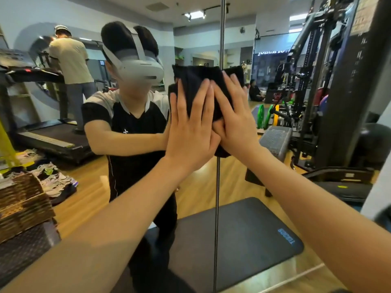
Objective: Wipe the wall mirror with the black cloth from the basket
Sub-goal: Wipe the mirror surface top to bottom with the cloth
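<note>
Head view. We press the black cloth [198,89] flat against the wall mirror [232,182] with both hands, a little right of frame centre, toward 1 o'clock. Left hand [190,132]: fingers straight and together, spread wide over the lower left part of the cloth, palm on the fabric. Right hand [234,117]: fingers likewise straight, laid over the cloth's right half, fingertips pointing to 11 o'clock; the two hands touch along their inner edges. Neither hand curls round the cloth (it is held by flat pressure only). The cloth's top edge shows above the fingertips, and a bottom corner hangs out below the right palm.

A vertical seam [216,208] between mirror panels runs behind the hands, 12 to 6 o'clock. The woven basket [23,199] sits at 8 o'clock, at the left edge, well apart from the cloth. In the mirror at 5 o'clock lies a dark floor mat [243,233]; at 9 o'clock, a treadmill [48,140] with a person standing on it; at 3 o'clock, a weight machine [317,81].
</note>
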`<state>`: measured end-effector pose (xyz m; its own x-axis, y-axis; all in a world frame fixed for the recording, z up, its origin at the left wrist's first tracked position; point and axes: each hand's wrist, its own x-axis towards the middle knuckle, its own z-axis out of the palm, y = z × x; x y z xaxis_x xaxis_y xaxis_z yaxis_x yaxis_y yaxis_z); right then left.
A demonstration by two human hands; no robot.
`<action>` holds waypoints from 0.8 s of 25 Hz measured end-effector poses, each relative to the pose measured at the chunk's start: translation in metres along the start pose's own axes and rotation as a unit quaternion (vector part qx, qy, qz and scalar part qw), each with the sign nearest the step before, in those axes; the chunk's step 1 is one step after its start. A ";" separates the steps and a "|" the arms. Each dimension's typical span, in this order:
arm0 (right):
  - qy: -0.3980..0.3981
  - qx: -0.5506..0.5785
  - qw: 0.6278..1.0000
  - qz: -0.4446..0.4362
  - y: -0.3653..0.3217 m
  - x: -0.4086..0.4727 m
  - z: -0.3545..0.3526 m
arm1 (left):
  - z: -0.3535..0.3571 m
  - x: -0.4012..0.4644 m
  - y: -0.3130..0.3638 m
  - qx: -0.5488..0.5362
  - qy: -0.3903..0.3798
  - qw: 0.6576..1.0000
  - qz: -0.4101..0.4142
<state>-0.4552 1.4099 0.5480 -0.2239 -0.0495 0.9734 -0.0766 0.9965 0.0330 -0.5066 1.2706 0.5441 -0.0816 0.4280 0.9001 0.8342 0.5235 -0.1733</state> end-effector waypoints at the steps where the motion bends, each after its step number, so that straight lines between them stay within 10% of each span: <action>1: 0.001 0.006 1.000 -0.001 -0.001 -0.003 0.000 | 0.001 -0.005 -0.001 0.001 0.002 1.000 0.004; 20: -0.121 0.007 0.989 0.087 -0.072 -0.268 0.063 | 0.049 -0.259 0.004 0.074 -0.204 0.974 0.062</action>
<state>-0.4512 1.3476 0.2705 -0.4609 0.1061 0.8811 -0.0300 0.9904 -0.1349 -0.5087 1.1978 0.2906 -0.2203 0.7362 0.6399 0.7663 0.5365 -0.3534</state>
